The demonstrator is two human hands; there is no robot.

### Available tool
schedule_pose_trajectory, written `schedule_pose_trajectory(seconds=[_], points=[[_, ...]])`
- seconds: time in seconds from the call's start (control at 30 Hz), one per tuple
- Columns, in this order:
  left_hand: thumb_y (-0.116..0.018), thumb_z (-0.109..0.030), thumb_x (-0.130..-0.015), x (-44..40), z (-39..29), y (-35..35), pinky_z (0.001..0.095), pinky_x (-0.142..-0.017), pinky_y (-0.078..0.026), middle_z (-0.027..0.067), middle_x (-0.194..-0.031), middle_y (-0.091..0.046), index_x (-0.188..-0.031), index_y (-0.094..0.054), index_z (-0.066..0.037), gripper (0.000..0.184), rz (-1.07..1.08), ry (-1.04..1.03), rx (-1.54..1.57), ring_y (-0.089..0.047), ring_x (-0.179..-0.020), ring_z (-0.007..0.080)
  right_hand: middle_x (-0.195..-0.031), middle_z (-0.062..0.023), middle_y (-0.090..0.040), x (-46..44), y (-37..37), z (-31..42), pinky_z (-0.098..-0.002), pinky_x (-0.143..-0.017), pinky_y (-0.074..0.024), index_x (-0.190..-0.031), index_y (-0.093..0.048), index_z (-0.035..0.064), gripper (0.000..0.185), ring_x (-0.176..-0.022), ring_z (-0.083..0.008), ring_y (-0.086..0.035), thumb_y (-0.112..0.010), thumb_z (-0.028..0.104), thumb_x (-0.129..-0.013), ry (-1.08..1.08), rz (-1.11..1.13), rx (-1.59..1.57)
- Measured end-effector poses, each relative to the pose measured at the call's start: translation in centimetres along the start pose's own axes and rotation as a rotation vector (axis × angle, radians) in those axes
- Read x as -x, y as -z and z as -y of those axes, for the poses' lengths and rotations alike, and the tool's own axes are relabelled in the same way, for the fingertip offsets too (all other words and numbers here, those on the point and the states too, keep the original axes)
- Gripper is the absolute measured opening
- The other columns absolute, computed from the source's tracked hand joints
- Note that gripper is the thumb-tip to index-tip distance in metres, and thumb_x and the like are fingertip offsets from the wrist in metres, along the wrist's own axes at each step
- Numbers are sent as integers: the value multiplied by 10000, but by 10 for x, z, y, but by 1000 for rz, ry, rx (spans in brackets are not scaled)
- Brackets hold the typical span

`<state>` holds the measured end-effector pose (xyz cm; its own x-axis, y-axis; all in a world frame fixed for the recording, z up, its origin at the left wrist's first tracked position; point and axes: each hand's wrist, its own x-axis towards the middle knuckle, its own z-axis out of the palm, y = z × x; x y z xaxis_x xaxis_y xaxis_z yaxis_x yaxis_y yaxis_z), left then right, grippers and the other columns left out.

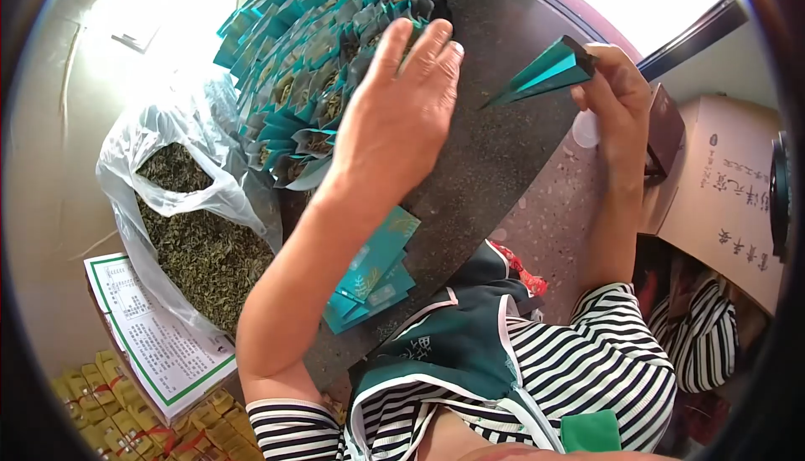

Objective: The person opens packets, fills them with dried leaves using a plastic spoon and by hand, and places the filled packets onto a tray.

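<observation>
Two hands at the table: one packet held on the right, left hand extended by the filled stock

The right hand (620,88) grips a single teal packet (545,71) between thumb and fingers at its wide end. The packet is spread into a wedge and held tilted, its narrow end pointing toward the left; it appears above the dark speckled tabletop (478,180). Whether it contains any leaf cannot be told.

The left hand (398,125) is extended, back toward the viewer, fingers straight and slightly apart. It is positioned at the near right side of a dense cluster of teal packets (310,33), most standing on end with mouths gaping and dried leaf visible in several. Contact between this hand and the cluster cannot be confirmed. Its palm is hidden.

Left of the cluster, a clear plastic bag (122,155) holds a large quantity of dried leaf (201,260). Flat teal packets (377,264) lie overlapping on the tabletop, partly behind the left forearm. Below the bag lies a printed sheet (155,335) with a green border, and beyond its lower edge are yellow packs (101,402). At far right, a cardboard box (717,197) bears handwritten characters.
</observation>
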<state>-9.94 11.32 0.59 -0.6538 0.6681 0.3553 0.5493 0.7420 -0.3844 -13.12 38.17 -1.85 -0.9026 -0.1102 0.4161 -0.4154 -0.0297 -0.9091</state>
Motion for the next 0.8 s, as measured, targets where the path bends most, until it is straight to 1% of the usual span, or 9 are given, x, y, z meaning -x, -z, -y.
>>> schedule_pose_trajectory(seconds=[0.17, 0.3, 0.43, 0.5, 0.53, 0.6, 0.7, 0.73, 0.8], points=[[-526, -127, -904, 3, 17, 8, 465, -1206, -245, 67, -1352, -606, -1241, -660, -27, 376, 17, 96, 84, -449, -1377, 249, -875, -14, -611, -34, -17, -12, -202, -575, -335, -1169, -633, -6, 207, -681, -54, -482, -597, 77, -983, -2, 90, 21], [-526, -122, -913, 3, 19, 7, 469, -1203, -249, 67, -1360, -600, -1236, -662, -20, 365, 38, 126, 120, -450, -1375, 256, -850, 9, -596, -58, -37, -25, -187, -575, -340, -1161, -653, 8, 196, -670, -43, -489, -605, 72, -982, 119, 131, -82], [-529, -118, -916, 4, 18, 8, 473, -1195, -261, 65, -1361, -596, -1232, -664, -19, 358, 30, 135, 148, -455, -1368, 262, -852, 23, -597, -68, -37, -33, -189, -580, -350, -1162, -658, 18, 193, -669, -32, -490, -599, 82, -990, 80, 119, -125], [-532, -113, -915, 4, 18, 8, 474, -1193, -266, 64, -1355, -598, -1231, -666, -20, 355, 26, 139, 161, -457, -1365, 264, -807, -44, -635, -67, -41, -6, -261, -723, -473, -1014, -693, 40, 160, -769, -131, -590, -646, 177, -948, -134, 101, 69], [-537, -109, -912, 4, 18, 8, 476, -1191, -269, 63, -1353, -596, -1227, -668, -23, 352, 19, 148, 175, -458, -1363, 266, -807, -44, -635, -69, -39, -17, -261, -723, -473, -1014, -693, 40, 160, -769, -131, -590, -646, 177, -948, -135, 101, 69], [-542, -106, -909, 4, 19, 8, 478, -1188, -271, 61, -1350, -593, -1223, -670, -25, 349, 10, 156, 189, -460, -1361, 268, -873, 30, -609, -75, -39, -38, -183, -605, -371, -1147, -661, 25, 179, -700, -15, -496, -601, 91, -992, 115, 243, -45], [-554, -91, -896, 4, 20, 12, 480, -1187, -273, 58, -1349, -588, -1225, -664, -24, 353, 27, 165, 206, -462, -1357, 274, -898, 42, -620, -73, -55, -28, -180, -647, -399, -1121, -661, 28, 156, -762, 1, -517, -609, 77, -982, 194, 360, 52], [-563, -81, -887, 4, 20, 13, 478, -1185, -276, 63, -1355, -585, -1241, -652, -28, 369, 45, 175, 211, -459, -1360, 276, -898, 42, -620, -72, -59, -28, -180, -647, -399, -1121, -661, 28, 156, -762, 1, -517, -609, 77, -982, 196, 361, 53], [-572, -72, -877, 5, 20, 15, 477, -1184, -280, 68, -1360, -581, -1257, -640, -31, 388, 59, 186, 216, -456, -1363, 278, -912, 50, -621, -66, -65, -38, -179, -710, -430, -1100, -663, 26, 141, -817, 2, -531, -618, 53, -968, 35, 432, 138]])
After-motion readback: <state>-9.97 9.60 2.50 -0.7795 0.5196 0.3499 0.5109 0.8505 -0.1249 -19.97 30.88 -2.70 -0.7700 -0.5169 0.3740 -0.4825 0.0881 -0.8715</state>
